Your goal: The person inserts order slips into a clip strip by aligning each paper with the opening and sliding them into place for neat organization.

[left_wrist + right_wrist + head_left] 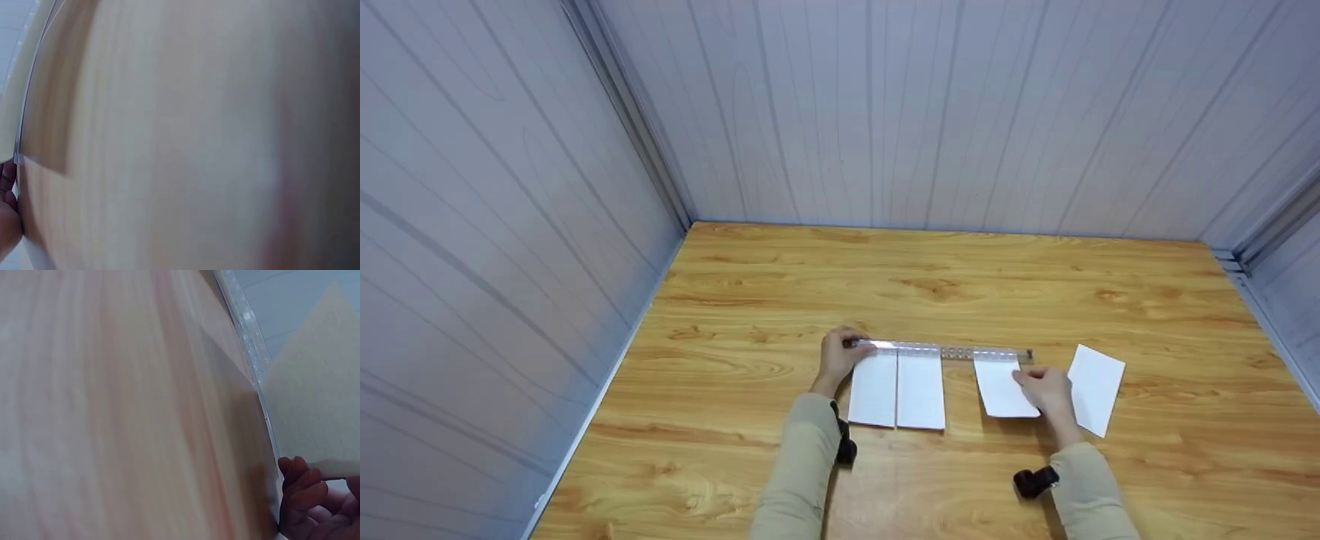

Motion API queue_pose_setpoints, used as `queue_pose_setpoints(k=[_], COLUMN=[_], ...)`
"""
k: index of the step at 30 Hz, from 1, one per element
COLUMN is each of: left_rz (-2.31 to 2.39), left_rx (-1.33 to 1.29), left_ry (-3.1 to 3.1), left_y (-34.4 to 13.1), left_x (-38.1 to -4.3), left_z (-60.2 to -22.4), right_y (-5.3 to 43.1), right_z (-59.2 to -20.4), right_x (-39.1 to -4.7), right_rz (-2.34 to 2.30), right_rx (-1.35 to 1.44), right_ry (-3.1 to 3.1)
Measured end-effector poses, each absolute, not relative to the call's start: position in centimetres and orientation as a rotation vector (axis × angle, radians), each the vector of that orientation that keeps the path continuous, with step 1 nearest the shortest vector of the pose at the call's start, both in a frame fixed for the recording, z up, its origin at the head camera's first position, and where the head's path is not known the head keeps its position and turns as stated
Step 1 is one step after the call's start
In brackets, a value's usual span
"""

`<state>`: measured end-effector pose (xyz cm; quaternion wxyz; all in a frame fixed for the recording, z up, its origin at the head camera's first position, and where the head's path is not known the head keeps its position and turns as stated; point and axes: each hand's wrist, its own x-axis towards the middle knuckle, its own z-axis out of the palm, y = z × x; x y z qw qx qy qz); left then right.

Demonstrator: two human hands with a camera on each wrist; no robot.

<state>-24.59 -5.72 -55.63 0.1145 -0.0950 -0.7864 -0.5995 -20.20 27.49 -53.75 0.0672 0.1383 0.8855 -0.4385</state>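
Observation:
At the left end of a clear plastic ruler [956,352], my left hand [838,356] pinches it, thumb on the near side. Two white sheets of paper [874,394] lie upright side by side below the ruler, their top edges at it and a narrow gap between them. Farther right, my right hand [1050,394] pinches the right edge of another white sheet [1005,390], whose top overlaps the ruler. This sheet [320,394] looks lifted in the right wrist view, fingertips [295,467] at its edge. The left wrist view shows only part of my left hand [7,219].
A further white sheet [1099,382] lies slanted on the wooden table [810,285], just right of my right hand. Pale panelled walls [840,112] stand at the back and on both sides. Each wrist carries a black camera [1035,481].

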Motion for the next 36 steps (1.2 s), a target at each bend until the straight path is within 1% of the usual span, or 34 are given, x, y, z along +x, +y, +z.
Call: queue_pose_setpoints(k=[7, 10, 19, 25, 28, 36], left_rz=[-1.778, -1.818, -1.766, -1.755, -1.771, -1.860], left_rx=[-0.303, -0.303, -0.237, -0.194, -0.208, -0.243], left_ry=[-2.284, -2.278, -2.329, -2.353, -2.337, -2.286], left_y=[-5.7, -5.6, -5.8, -5.7, -5.7, -5.5], left_x=[-24.2, -23.4, -25.0, -25.2, -25.0, -23.5], left_z=[-54.9, -53.6, -56.5, -56.9, -56.6, -53.8], right_y=[27.2, 27.1, 26.7, 26.3, 26.2, 26.0], right_z=[-53.7, -53.8, -53.9, -53.8, -53.8, -53.7], right_x=[-20.2, -20.2, -20.4, -20.4, -20.4, -20.5], right_rz=[-1.318, -1.313, -1.313, -1.311, -1.306, -1.278], right_rx=[0.414, 0.410, 0.408, 0.411, 0.422, 0.419], right_ry=[2.669, 2.674, 2.686, 2.669, 2.648, 2.648])
